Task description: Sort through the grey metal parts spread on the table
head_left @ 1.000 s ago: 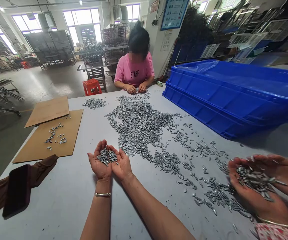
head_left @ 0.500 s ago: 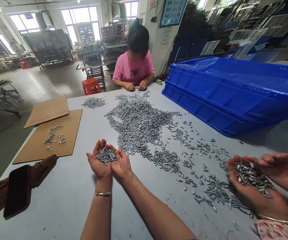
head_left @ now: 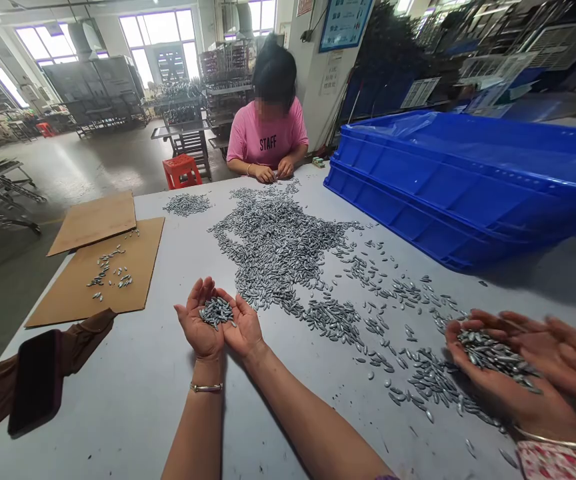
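Note:
My left hand (head_left: 202, 335) and my right hand (head_left: 245, 331) are cupped side by side, palms up, over the near part of the white table (head_left: 133, 393). Together they hold a small heap of silver, pointed-oval metal pieces (head_left: 215, 312). Just beyond my fingertips lies a large spread pile of the same pieces (head_left: 278, 247), thinning into loose clusters toward the right. At the right edge, a co-worker's cupped hand (head_left: 513, 387) holds a bigger heap of these pieces, with the other hand beside it.
Blue crates (head_left: 443, 193) stand stacked at the right. On the left lie cardboard sheets (head_left: 133, 267) with some pieces, a brown cloth (head_left: 85, 340) and a phone (head_left: 37, 383). A person in a pink shirt (head_left: 268, 137) sits opposite, hands at the pile. A small pile (head_left: 187, 205) lies far left.
The heap in my palms has shifted slightly to the right, while my hands stay nearly in place. The co-worker's hands at the right have moved a little left.

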